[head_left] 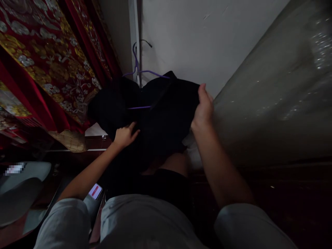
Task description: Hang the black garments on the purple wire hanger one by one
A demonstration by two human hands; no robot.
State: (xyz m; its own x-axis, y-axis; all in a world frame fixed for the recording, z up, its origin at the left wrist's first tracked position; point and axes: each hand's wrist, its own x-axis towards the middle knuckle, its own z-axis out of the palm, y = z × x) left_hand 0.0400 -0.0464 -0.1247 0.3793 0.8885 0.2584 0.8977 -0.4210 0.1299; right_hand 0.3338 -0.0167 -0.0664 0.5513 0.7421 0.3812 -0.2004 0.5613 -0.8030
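Item: black garment (166, 121), dark cloth, bunched, held up in front of the white wall (207, 38) at chest height, between both hands. Fitting: purple hanger (142, 72), hook uppermost against the wall corner, one arm showing above the cloth and its lower bar crossing the front; the far shoulder is covered, the near one seems bare of cloth, though the light is too dim to be sure. Right hand (203, 110): grip closed on the garment's upper right edge, thumb over the fold, arm raised. Left hand (126, 135): laid on the lower left of the cloth just below the hanger bar, fingers half-curled; whether this grip pinches a fold or only presses cannot be told. Surroundings: red and gold embroidered cloth (49, 55) hanging at left, close beside the garment; a large plastic-wrapped bulk (275, 90) at right, touching the right hand's back; a phone (95, 191) with lit screen low at left, well apart from the work. Handling note, as judgement: the cloth looks limp and slippery on thin wire, so the right grip would best keep the edge taut while the left spreads the fabric along the bar; keeping the hook steady should stop the hanger from tipping, and the embroidery is best kept out of the folds.
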